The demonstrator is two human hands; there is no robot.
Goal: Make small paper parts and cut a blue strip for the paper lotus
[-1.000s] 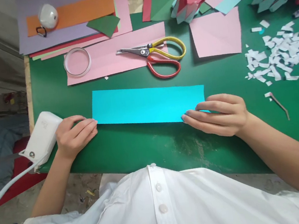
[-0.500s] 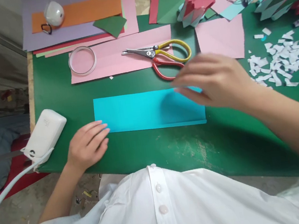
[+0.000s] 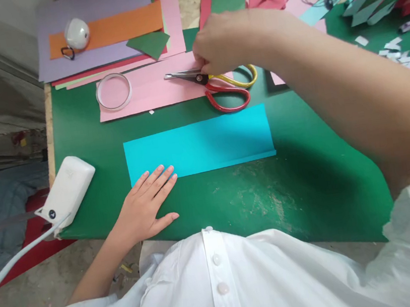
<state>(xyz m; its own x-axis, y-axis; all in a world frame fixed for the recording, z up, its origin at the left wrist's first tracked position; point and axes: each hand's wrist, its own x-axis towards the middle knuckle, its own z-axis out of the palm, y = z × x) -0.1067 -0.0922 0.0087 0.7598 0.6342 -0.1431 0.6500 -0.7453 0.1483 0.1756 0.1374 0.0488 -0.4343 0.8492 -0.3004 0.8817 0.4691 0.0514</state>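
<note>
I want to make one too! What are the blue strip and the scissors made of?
The blue strip looks like thin, matte coloured paper: it lies flat, with a folded lip along its near edge. The scissors have blades that look like shiny grey metal. Their handles look glossy red and yellow, probably plastic or rubber coating; I can't tell which.
</note>
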